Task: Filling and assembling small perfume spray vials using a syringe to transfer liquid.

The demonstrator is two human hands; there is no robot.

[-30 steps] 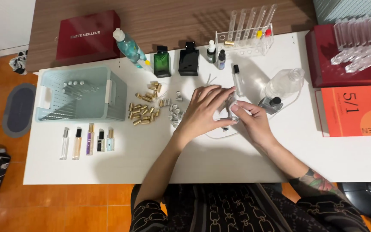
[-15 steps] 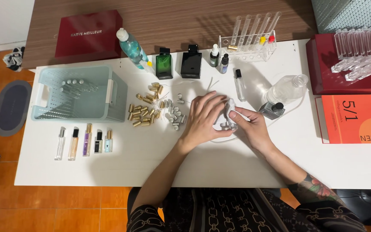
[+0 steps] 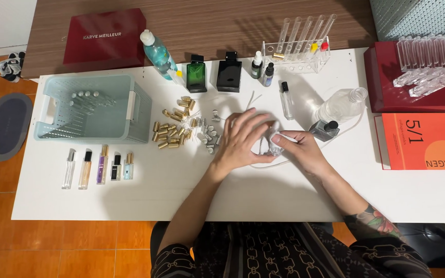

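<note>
Both hands meet at the middle of the white table. My right hand grips a small clear glass vial. My left hand curls over the vial's top from the left, fingers bent around it and hiding most of it. Just left of the hands lie a heap of gold caps and several small silver spray tops. A thin white tube loops under the hands.
A pale green basket with vials stands at left, a row of filled spray vials below it. Green and black bottles, a tube rack, a plastic bottle, red boxes at right.
The camera view has shifted slightly. Both hands stay together over the small vial, with the left fingers now folded more closely over its top.
</note>
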